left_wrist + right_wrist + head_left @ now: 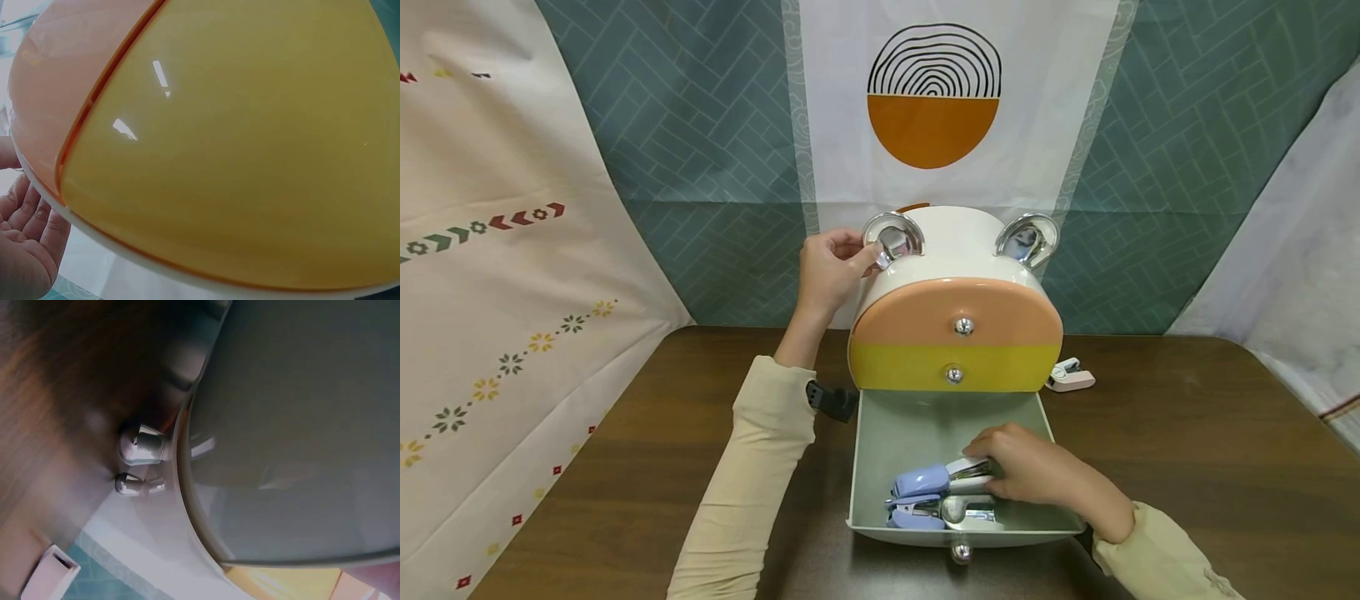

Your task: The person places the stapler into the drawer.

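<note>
A rounded drawer box with a white shell, silver ears and orange and yellow drawer fronts stands on the table. My left hand pinches its left ear, thumb in front and fingers behind. Below, the grey-green bottom drawer is pulled out. Inside it, my right hand grips the white end of a blue-and-white stapler. Another blue stapler and a white stapler lie nearer the drawer front. In the left wrist view, the yellow drawer front fills most of the picture.
On the brown wooden table, a small pale pink stapler lies just right of the box. Patterned cloth hangs behind and at both sides. A round silver knob sticks out from the open drawer's front.
</note>
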Motion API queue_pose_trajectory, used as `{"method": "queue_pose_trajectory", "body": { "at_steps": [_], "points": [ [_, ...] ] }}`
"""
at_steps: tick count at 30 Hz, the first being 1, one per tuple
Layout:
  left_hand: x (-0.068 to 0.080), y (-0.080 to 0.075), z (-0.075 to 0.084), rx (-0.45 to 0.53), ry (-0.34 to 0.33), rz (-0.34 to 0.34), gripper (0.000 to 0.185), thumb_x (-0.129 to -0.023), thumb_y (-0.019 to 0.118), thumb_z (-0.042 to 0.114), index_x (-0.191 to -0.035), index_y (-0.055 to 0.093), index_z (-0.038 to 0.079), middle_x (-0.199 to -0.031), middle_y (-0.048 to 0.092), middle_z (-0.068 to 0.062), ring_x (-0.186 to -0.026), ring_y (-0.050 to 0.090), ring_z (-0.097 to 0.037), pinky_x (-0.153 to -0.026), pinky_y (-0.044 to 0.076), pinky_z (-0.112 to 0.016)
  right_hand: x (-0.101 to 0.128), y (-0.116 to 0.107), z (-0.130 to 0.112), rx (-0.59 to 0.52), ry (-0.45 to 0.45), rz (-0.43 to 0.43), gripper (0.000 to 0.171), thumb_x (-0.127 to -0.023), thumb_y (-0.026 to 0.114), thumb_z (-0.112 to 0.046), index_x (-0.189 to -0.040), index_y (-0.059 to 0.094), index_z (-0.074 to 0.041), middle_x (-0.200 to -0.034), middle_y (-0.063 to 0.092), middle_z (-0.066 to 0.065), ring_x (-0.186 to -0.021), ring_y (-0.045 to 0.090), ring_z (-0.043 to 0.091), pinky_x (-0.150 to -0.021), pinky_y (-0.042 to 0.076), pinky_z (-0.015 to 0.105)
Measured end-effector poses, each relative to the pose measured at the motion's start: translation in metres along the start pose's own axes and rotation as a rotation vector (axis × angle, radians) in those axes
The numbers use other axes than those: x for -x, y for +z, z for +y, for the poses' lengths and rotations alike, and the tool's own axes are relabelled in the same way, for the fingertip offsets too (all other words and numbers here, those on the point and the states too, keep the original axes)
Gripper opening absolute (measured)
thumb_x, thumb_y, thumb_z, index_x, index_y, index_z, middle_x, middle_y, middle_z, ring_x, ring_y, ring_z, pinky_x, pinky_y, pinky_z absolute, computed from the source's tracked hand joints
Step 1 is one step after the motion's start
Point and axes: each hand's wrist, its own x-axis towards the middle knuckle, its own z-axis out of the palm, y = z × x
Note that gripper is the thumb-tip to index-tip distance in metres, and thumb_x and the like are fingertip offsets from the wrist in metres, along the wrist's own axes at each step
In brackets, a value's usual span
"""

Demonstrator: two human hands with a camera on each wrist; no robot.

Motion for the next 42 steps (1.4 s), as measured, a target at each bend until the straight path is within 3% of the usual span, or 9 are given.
{"method": "queue_pose_trajectory", "body": {
  "at_steps": [6,16,21,27,33,38,42],
  "points": [
    [0.0,0.0,0.001,0.002,-0.005,0.001,0.017,-0.079,0.065,0.004,-0.087,0.065,-0.011,-0.08,0.065,-0.024,-0.056,0.059,-0.005,-0.056,0.055,-0.023,-0.003,-0.001,0.003,-0.097,-0.005,-0.022,0.032,-0.067,0.073,-0.001,-0.099,0.068,0.002,-0.093,0.068,0.008,-0.073,0.054,0.006,-0.063,0.049,0.022],
    [0.0,0.001,0.0,0.005,-0.004,-0.003,0.017,-0.079,0.065,0.004,-0.087,0.065,-0.011,-0.08,0.065,-0.024,-0.056,0.059,-0.005,-0.056,0.055,-0.023,0.011,-0.018,0.003,-0.199,0.026,-0.011,0.031,-0.072,0.071,-0.005,-0.102,0.067,0.002,-0.099,0.067,0.008,-0.08,0.062,0.012,-0.067,0.053,0.024],
    [0.001,0.001,0.0,-0.001,0.0,-0.001,0.017,-0.079,0.065,0.004,-0.087,0.065,-0.011,-0.08,0.065,-0.025,-0.056,0.059,-0.006,-0.056,0.055,-0.023,0.031,-0.036,0.011,-0.174,0.023,0.086,0.03,-0.074,0.072,-0.005,-0.103,0.067,0.001,-0.099,0.067,0.009,-0.085,0.063,0.014,-0.066,0.054,0.024],
    [0.0,0.001,-0.002,0.008,-0.003,0.002,0.018,-0.079,0.065,0.003,-0.089,0.065,-0.012,-0.082,0.065,-0.025,-0.059,0.059,-0.006,-0.056,0.055,-0.022,0.057,-0.053,0.035,-0.202,0.044,0.281,0.029,-0.071,0.075,-0.004,-0.099,0.067,-0.001,-0.094,0.067,0.008,-0.081,0.062,0.005,-0.061,0.054,0.021],
    [0.001,0.001,0.0,0.008,-0.009,0.003,0.017,-0.079,0.065,0.003,-0.088,0.065,-0.012,-0.083,0.065,-0.026,-0.058,0.059,-0.006,-0.056,0.055,-0.022,0.071,-0.058,0.072,-0.184,0.241,0.396,0.028,-0.07,0.076,-0.004,-0.097,0.069,-0.002,-0.09,0.069,0.004,-0.078,0.063,0.003,-0.062,0.053,0.018],
    [0.001,0.001,0.0,-0.001,-0.011,0.002,0.018,-0.079,0.065,0.004,-0.089,0.065,-0.012,-0.083,0.065,-0.025,-0.057,0.059,-0.005,-0.056,0.055,-0.022,0.072,-0.057,0.103,-0.167,0.427,0.347,0.035,-0.075,0.074,-0.014,-0.104,0.066,0.004,-0.095,0.068,0.015,-0.084,0.064,0.015,-0.064,0.052,0.019],
    [0.001,0.0,0.001,0.0,-0.011,-0.001,0.018,-0.079,0.065,0.004,-0.089,0.065,-0.012,-0.084,0.065,-0.026,-0.057,0.059,-0.005,-0.056,0.055,-0.022,0.067,-0.052,0.127,-0.172,0.49,0.297,0.041,-0.076,0.073,-0.014,-0.108,0.062,0.009,-0.1,0.065,0.023,-0.09,0.063,0.033,-0.07,0.055,0.033]
  ]
}}
